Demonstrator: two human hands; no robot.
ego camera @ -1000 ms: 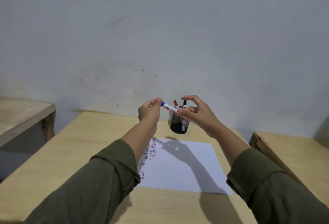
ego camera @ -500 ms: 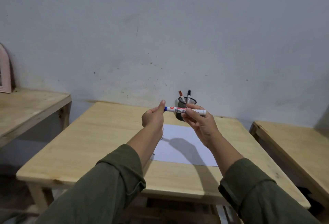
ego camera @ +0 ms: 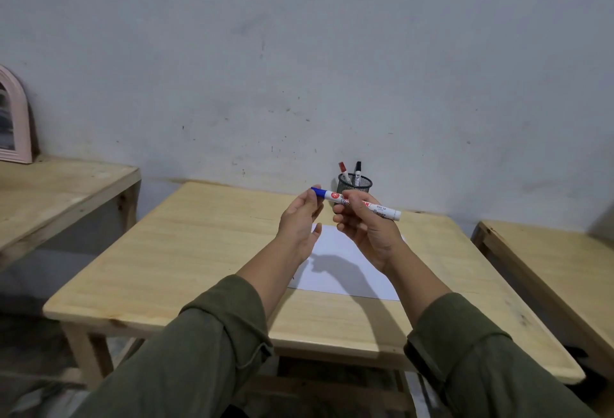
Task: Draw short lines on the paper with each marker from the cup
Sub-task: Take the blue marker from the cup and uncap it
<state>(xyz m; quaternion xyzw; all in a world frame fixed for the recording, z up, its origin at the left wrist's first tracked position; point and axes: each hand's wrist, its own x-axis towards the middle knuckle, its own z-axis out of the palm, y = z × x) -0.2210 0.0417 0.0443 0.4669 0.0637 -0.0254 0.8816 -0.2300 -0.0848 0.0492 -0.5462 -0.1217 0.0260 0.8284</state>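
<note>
My right hand (ego camera: pixel 368 228) holds a white marker (ego camera: pixel 382 211) by its middle, above the table and tilted down to the right. Its blue cap (ego camera: pixel 318 190) is on and points left. My left hand (ego camera: pixel 299 225) is at that end, fingertips against the cap and thumb held apart below. Behind the hands a black mesh cup (ego camera: pixel 362 183) stands by the wall with a red-capped marker (ego camera: pixel 343 169) and a black-capped marker (ego camera: pixel 358 168) upright in it. A white paper (ego camera: pixel 345 271) lies on the table under my hands, its left edge hidden by my left forearm.
The light wooden table (ego camera: pixel 199 245) stands against a grey wall. A second wooden table (ego camera: pixel 50 191) at the left carries a pink arched frame (ego camera: pixel 13 118). A third wooden table (ego camera: pixel 548 258) stands at the right, with a narrow gap between.
The view pulled back from the table. My left hand went from a pinch on the blue cap to spread fingers with the thumb apart. The marker's tail end dropped to the right.
</note>
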